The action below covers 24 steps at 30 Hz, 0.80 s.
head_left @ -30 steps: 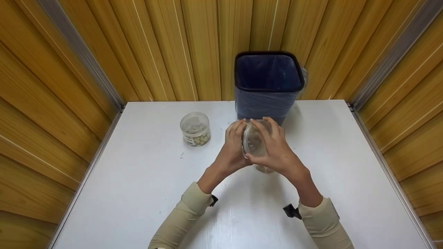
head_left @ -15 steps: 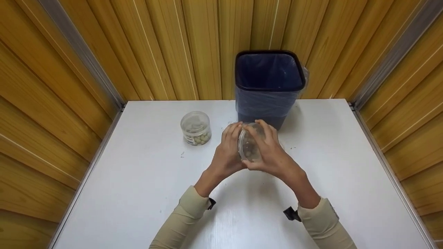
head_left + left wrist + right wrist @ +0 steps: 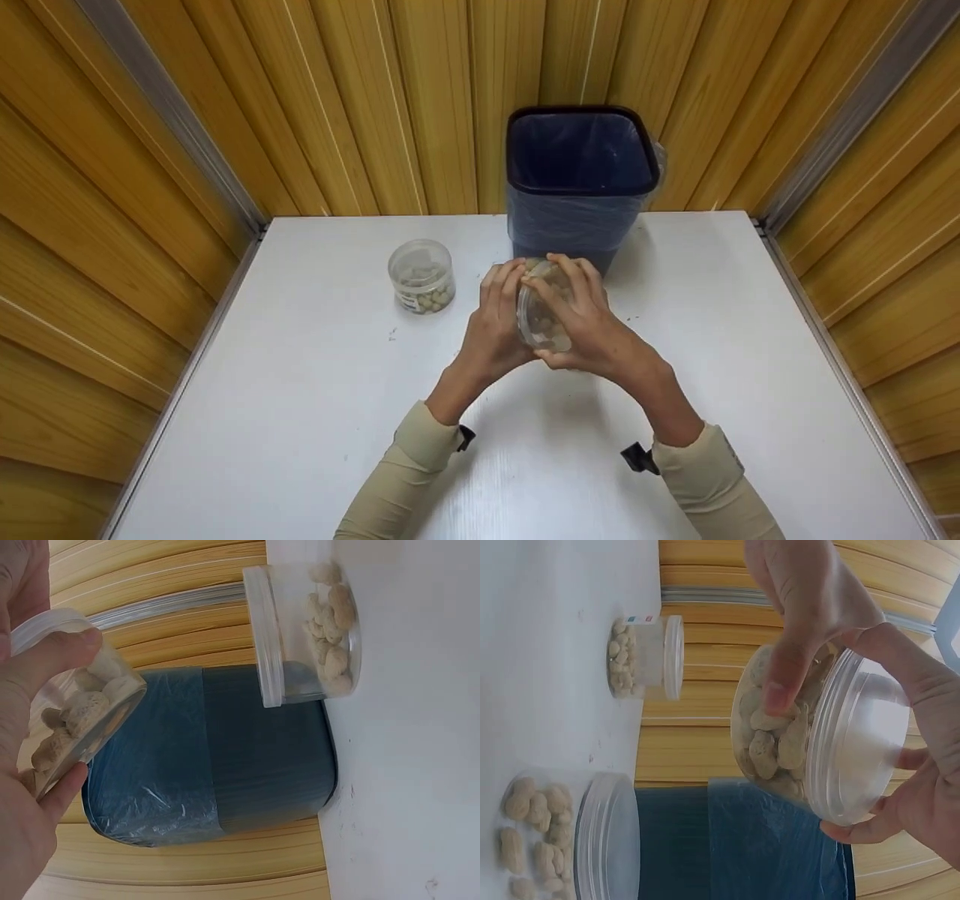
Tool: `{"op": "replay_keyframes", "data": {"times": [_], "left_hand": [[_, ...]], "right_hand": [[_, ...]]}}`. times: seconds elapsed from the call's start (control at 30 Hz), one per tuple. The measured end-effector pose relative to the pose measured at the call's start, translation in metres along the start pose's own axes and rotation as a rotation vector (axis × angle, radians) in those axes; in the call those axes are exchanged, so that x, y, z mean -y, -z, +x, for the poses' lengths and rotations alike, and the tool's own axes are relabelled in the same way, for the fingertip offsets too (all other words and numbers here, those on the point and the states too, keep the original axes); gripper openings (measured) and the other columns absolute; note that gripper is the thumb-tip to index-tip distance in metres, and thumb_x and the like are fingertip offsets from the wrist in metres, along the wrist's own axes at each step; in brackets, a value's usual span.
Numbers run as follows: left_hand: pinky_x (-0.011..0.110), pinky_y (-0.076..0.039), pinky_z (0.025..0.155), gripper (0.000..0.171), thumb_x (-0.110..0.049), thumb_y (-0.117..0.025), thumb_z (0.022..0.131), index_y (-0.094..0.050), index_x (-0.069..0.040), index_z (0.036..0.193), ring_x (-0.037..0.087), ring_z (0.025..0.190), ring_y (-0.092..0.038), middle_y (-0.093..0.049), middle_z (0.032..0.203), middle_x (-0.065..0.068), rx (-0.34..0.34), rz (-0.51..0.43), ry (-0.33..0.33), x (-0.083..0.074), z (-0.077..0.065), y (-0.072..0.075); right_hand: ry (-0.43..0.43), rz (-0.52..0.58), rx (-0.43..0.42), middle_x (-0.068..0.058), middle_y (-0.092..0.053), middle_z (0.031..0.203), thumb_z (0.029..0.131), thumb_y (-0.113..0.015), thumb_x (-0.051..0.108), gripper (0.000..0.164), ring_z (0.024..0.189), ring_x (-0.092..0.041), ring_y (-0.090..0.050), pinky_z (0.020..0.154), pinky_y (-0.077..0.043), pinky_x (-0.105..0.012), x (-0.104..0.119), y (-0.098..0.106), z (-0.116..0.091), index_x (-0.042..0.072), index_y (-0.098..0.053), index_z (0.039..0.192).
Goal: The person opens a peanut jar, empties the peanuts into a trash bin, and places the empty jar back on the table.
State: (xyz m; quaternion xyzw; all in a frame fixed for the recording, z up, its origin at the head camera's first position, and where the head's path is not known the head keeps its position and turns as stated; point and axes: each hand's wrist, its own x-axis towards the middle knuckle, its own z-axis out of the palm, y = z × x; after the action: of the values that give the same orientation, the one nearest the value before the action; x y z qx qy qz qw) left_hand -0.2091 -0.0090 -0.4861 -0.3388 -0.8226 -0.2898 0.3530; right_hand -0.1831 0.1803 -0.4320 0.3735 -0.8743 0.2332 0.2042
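Head view: so the jar of nuts [image 3: 546,319]'s tilted, up off the worktop [image 3: 300,390], sandwiched between both hands, left hand [image 3: 495,322] wrapping fingers round its side, right hand [image 3: 592,322] gripping the lid [image 3: 864,739].

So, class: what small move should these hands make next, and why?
Probably a small twist of the lid by the right hand: it grips that lid, which sits on the tilted jar, while the left hand holds the jar's body.

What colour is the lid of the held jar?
The lid is clear and colourless, best seen in the right wrist view.
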Motion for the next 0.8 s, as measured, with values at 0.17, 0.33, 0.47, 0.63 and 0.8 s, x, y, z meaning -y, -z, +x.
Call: {"op": "replay_keyframes", "data": {"times": [0.17, 0.33, 0.47, 0.63, 0.8], "left_hand": [[0.032, -0.044, 0.111, 0.12, -0.044, -0.096, 0.062, -0.03, 0.0, 0.152, 0.032, 0.144, -0.034, -0.038, 0.156, 0.016, 0.041, 0.011, -0.016, -0.001, 0.004, 0.007], [0.033, -0.037, 0.117, 0.123, -0.032, -0.098, 0.063, -0.023, 0.001, 0.155, 0.035, 0.15, -0.027, -0.029, 0.161, 0.019, 0.082, -0.006, -0.035, -0.003, 0.001, 0.011], [0.034, -0.038, 0.116, 0.121, -0.028, -0.097, 0.066, -0.021, 0.001, 0.155, 0.039, 0.151, -0.023, -0.027, 0.161, 0.022, 0.076, 0.032, -0.076, -0.004, 0.0, 0.012], [0.033, -0.043, 0.112, 0.118, -0.033, -0.095, 0.066, -0.024, 0.002, 0.154, 0.039, 0.149, -0.028, -0.032, 0.16, 0.021, 0.07, 0.092, -0.08, -0.003, 0.003, 0.011], [0.033, -0.052, 0.102, 0.118, -0.029, -0.095, 0.064, -0.026, 0.004, 0.154, 0.035, 0.145, -0.035, -0.038, 0.156, 0.02, 0.098, 0.064, -0.045, 0.001, 0.007, 0.017]], "right_hand": [[-0.044, 0.028, -0.07, -0.019, -0.026, 0.16, 0.069, -0.09, 0.031, 0.101, 0.143, -0.042, -0.025, 0.105, -0.042, -0.062, -0.002, -0.004, -0.005, 0.023, -0.039, 0.156], [-0.143, 0.131, -0.151, -0.019, -0.029, 0.158, 0.07, -0.09, 0.034, 0.097, 0.143, -0.04, -0.028, 0.104, -0.04, -0.064, -0.003, -0.007, -0.006, 0.022, -0.042, 0.154], [-0.263, 0.256, -0.164, -0.018, -0.031, 0.155, 0.074, -0.088, 0.033, 0.094, 0.144, -0.032, -0.03, 0.108, -0.038, -0.063, 0.0, -0.005, -0.004, 0.022, -0.041, 0.154], [-0.336, 0.313, -0.111, -0.014, -0.03, 0.153, 0.075, -0.087, 0.034, 0.093, 0.142, -0.029, -0.03, 0.107, -0.04, -0.061, 0.004, -0.004, -0.001, 0.022, -0.039, 0.154], [-0.269, 0.3, -0.071, -0.017, -0.031, 0.148, 0.071, -0.091, 0.032, 0.096, 0.136, -0.032, -0.032, 0.105, -0.044, -0.057, 0.002, -0.004, 0.008, 0.016, -0.041, 0.151]]}}
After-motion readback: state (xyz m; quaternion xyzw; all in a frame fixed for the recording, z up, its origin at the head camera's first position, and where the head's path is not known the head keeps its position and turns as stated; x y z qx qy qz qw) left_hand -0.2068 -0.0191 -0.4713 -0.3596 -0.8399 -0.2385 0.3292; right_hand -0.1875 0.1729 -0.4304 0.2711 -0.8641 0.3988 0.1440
